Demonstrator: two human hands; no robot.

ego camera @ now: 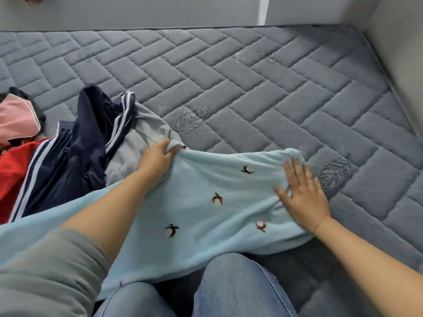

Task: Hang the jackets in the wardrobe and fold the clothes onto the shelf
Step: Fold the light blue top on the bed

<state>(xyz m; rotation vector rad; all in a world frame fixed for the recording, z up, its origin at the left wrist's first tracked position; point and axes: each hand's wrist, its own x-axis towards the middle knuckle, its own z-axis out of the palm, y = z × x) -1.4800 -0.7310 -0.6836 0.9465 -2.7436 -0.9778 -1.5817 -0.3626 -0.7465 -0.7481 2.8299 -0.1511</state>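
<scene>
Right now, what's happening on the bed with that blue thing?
A person is spreading a light blue fleece garment on the grey quilted mattress. The left hand grips its far left corner, while the right hand lies flat on it, fingers straight, near the right edge. To the left lies a heap of unfolded clothes: a navy striped piece, a grey one, something red and something pink.
</scene>
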